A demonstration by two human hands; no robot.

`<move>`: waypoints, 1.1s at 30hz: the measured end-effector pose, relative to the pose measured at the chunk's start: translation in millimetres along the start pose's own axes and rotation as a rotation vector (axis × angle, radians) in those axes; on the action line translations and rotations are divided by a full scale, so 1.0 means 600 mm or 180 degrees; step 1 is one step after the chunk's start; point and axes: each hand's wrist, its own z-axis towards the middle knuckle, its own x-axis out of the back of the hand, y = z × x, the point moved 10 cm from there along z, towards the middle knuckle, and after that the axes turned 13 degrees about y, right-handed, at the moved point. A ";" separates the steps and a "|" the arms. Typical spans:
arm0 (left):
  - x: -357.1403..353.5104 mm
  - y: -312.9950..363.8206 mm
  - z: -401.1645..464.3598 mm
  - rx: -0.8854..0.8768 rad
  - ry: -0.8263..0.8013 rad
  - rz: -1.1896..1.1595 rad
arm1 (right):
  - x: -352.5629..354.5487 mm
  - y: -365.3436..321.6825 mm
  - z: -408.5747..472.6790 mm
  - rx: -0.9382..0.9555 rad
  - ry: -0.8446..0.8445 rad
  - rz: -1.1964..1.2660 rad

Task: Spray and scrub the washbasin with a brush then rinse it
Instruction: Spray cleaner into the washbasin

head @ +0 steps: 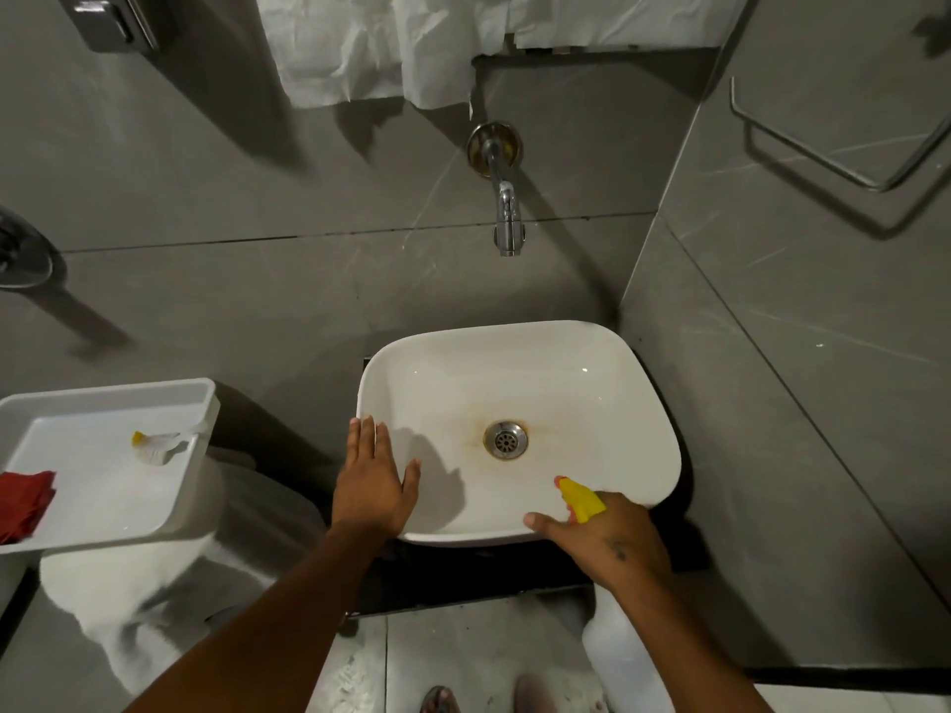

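Note:
The white washbasin (566, 373) sits below me, with brown stains around its metal drain (505, 441). My left hand (373, 481) lies flat and open on the basin's near-left rim. My right hand (607, 537) grips a spray bottle (581, 499) at the near-right rim; its yellow nozzle points into the bowl, and its white body (622, 656) hangs below my wrist. A white brush with a yellow part (152, 445) lies in the white tray at the left.
A chrome tap (507, 213) juts from the grey tiled wall above the basin. The white tray (103, 398) rests on a toilet cistern at the left and also holds a red cloth (23, 504). White paper hangs over the wall at top. A towel rail (844, 141) is on the right wall.

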 end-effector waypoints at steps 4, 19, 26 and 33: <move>-0.001 0.000 -0.002 -0.0020 0.0009 0.0019 | -0.032 -0.047 -0.020 0.0168 -0.0080 -0.0174; 0.006 0.010 -0.004 0.0049 -0.0024 -0.0060 | 0.049 -0.027 0.034 -0.0152 0.0465 -0.0076; 0.007 0.006 -0.002 0.0055 -0.0051 -0.0059 | 0.078 0.041 0.044 -0.0455 0.0461 0.0050; 0.004 0.002 -0.003 0.0048 0.0006 -0.0023 | 0.067 0.037 0.041 -0.0284 0.0480 -0.0049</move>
